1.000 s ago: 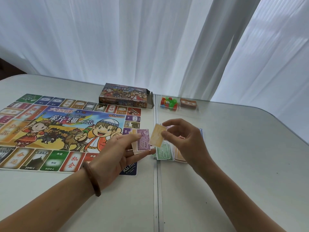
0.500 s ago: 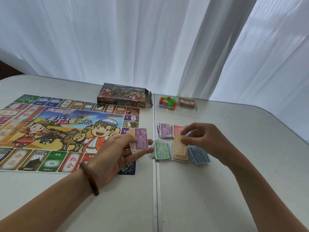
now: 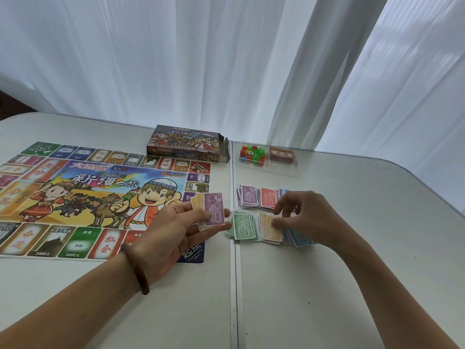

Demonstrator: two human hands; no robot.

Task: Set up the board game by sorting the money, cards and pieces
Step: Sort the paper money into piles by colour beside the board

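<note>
Play money (image 3: 210, 209), small fan, purple 5000 note on top, pinched between thumb and fingers of left hand (image 3: 176, 227), held over near corner of game board (image 3: 83, 197). Right hand (image 3: 302, 217) fingertips pressed on orange pile (image 3: 270, 227), nothing lifted; whether note released, cannot tell. Green pile (image 3: 242, 226) boardward of orange, blue pile (image 3: 299, 239) beyond it, purple pile (image 3: 247, 196) and red pile (image 3: 269, 197) behind. Step: sorting notes by colour. Next likely: purple note to purple pile.
</note>
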